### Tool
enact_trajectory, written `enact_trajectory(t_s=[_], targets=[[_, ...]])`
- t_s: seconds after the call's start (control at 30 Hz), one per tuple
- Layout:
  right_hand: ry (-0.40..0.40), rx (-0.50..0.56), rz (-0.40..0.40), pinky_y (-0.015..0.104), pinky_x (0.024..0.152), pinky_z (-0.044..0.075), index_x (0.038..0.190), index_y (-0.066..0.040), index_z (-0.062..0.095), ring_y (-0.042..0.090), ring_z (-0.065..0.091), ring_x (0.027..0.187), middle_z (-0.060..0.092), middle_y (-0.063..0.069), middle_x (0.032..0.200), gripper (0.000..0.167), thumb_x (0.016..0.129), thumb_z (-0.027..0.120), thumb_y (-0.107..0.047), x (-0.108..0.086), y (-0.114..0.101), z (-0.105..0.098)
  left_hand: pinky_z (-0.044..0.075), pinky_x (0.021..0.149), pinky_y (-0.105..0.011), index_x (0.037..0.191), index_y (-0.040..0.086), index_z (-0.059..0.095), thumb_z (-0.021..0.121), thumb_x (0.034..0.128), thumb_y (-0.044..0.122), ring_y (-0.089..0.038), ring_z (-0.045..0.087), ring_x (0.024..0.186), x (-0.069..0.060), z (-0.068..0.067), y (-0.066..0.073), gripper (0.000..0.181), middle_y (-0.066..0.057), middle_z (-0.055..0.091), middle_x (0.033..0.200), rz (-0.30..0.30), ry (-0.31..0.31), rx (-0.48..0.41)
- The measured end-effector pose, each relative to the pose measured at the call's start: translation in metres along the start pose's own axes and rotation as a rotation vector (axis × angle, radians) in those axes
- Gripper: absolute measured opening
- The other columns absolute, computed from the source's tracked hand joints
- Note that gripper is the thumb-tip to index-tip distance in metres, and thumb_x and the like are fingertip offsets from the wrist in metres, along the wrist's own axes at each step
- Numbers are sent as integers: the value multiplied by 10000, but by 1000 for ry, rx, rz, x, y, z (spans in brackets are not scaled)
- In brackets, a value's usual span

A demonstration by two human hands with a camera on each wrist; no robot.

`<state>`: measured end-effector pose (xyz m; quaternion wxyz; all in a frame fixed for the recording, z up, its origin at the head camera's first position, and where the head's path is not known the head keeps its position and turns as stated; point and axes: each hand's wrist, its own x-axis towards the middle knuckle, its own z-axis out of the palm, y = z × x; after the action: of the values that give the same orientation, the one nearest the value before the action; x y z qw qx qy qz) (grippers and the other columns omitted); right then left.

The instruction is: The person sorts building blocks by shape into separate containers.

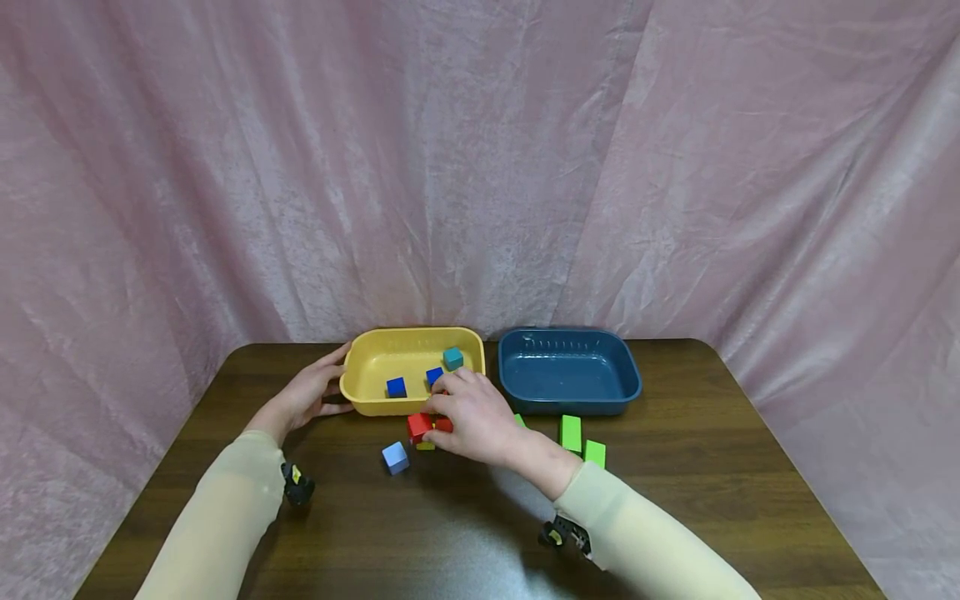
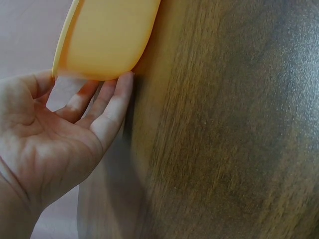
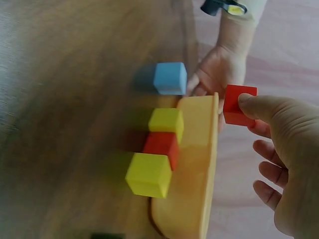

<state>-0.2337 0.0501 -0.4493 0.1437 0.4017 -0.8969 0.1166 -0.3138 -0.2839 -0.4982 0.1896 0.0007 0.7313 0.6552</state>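
Note:
At the left end of the yellow tray, my left hand holds on, its thumb at the rim and its fingertips against the lower wall in the left wrist view. My right hand pinches a red cube between thumb and fingers, by the tray's front wall. Below it on the table, a red cube lies between two yellow cubes. A light blue cube is farther left. Inside the tray are dark blue cubes and a teal cube; my right hand partly hides the tray's contents.
Right of the yellow tray stands a dark blue tray. Several green blocks, including two in plain view, lie in front of it on the wooden table. A pink curtain hangs behind the table.

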Motion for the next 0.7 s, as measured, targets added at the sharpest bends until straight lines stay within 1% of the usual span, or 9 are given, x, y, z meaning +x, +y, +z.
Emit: enact_trajectory(t_s=[0.13, 0.3, 0.37, 0.47, 0.57, 0.7], targets=[[19, 10, 8, 336, 917, 441, 1122, -249, 787, 157, 465, 1115, 616, -43, 1153, 359, 861, 803, -495, 5, 3, -6, 500, 997, -578, 1648, 384, 81, 372, 1127, 278, -429, 430, 1372, 0, 0, 0, 606, -160, 157, 1677, 0, 3, -2], [40, 17, 19, 331, 886, 442, 1121, -247, 794, 166, 482, 1087, 630, -37, 1144, 357, 851, 818, -480, 10, 6, -12, 507, 990, -572, 1649, 377, 87, 375, 1125, 275, -423, 441, 1363, 0, 0, 1, 607, -169, 176, 1670, 3, 9, 2], [47, 15, 30, 329, 873, 437, 1125, -251, 795, 165, 479, 1068, 628, -39, 1130, 357, 850, 821, -476, 13, 8, -14, 508, 989, -570, 1650, 375, 89, 373, 1126, 275, -418, 447, 1358, 0, 0, 1, 605, -158, 171, 1672, 6, 7, 1], [53, 12, 52, 339, 887, 434, 1129, -246, 794, 170, 475, 1078, 618, -35, 1127, 354, 852, 824, -464, 18, 12, -18, 513, 985, -564, 1651, 374, 94, 375, 1124, 271, -408, 461, 1342, 1, 0, 0, 605, -160, 181, 1668, 7, 7, -2], [60, 10, 76, 358, 917, 435, 1136, -236, 791, 180, 470, 1115, 611, -25, 1142, 354, 862, 817, -458, 22, 16, -21, 521, 977, -556, 1650, 376, 106, 384, 1121, 267, -399, 474, 1323, 2, 0, -1, 608, -173, 212, 1654, 1, 16, -3], [70, 4, 105, 350, 906, 433, 1135, -237, 791, 180, 467, 1104, 613, -23, 1156, 351, 870, 808, -466, 29, 20, -24, 526, 973, -550, 1646, 393, 119, 401, 1115, 280, -384, 481, 1315, 3, -1, -2, 611, -171, 215, 1654, -10, 26, -5]])
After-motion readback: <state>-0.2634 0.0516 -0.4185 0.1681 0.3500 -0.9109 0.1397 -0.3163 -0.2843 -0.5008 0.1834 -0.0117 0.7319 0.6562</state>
